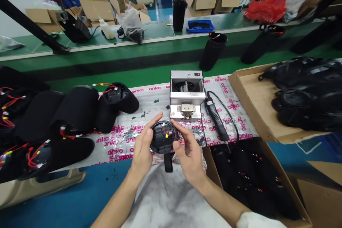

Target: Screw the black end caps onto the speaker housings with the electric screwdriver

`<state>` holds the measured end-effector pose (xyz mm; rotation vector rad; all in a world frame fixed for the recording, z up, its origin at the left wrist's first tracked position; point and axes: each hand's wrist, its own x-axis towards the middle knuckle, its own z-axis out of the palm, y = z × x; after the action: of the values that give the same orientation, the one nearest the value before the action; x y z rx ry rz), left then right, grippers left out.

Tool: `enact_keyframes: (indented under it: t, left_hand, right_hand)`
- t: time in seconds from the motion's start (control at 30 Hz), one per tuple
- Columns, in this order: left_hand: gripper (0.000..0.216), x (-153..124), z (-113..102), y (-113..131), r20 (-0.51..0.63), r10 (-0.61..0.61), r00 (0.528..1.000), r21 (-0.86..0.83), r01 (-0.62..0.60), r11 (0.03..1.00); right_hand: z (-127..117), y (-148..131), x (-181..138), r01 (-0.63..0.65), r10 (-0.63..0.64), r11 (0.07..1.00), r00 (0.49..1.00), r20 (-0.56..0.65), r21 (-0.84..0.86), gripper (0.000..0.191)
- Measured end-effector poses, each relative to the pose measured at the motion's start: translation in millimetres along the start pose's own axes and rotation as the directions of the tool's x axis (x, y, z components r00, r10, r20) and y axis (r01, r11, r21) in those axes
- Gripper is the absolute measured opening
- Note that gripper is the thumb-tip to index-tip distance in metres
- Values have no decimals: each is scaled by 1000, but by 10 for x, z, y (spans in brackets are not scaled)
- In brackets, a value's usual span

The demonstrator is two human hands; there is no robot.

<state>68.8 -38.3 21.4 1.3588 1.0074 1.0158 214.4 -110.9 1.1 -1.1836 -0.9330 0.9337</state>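
Between my two hands is a round black plastic end cap [160, 141], its hollow side turned up towards me. Thin wires with small red and yellow connectors lie across it, and a black strap [168, 162] hangs from its near edge. My left hand [143, 149] grips the left rim, thumb along the edge. My right hand [190, 153] holds the right rim, its thumb near the wires. Just beyond stands a silver screw feeder machine [187, 96]. A black electric screwdriver [216, 119] with a cable lies to its right.
Black fabric-covered cylinders [76, 108] with loose red wires crowd the left of the table. At the right is a cardboard tray [251, 99] of black parts; below it, a carton [291, 192] holds more cylinders. Other cylinders [213, 51] stand on the green conveyor [149, 64] ahead.
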Motion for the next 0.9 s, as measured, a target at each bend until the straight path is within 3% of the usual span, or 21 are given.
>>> enact_keyframes:
  t: [0.13,0.2,0.37,0.5,0.67,0.77,0.9]
  left_hand:
    - [48,11,183,-90,-125,42,991,-89,-53,995]
    - [45,41,181,-100,-107,36,994,-133,-50,990]
    - [39,254,-72,-4,190,-44,981,-171,77,982]
    - [26,537,-185,86,384,-42,922,-73,75,994]
    - [28,725,-134,45,535,31,844,-199,90,976]
    - [41,752,-143,30,625,53,779,-144,49,988]
    - [49,769,-174,32,693,67,718,-145,48,988]
  right_hand:
    - [11,18,-4,34,-34,999,999,-27,-8,40]
    - [12,9,-5,21,-20,1000,1000,-18,10,39]
    - [1,-39,8,-42,42,993,999,0,108,35]
    - [-15,-29,46,-66,68,993,998,-18,102,34]
    - [-24,3,62,-83,84,996,996,-23,42,37]
    - [-238,-72,206,-76,77,996,997,16,-55,44]
    - [-925,-223,653,-85,77,944,996,-37,-317,44]
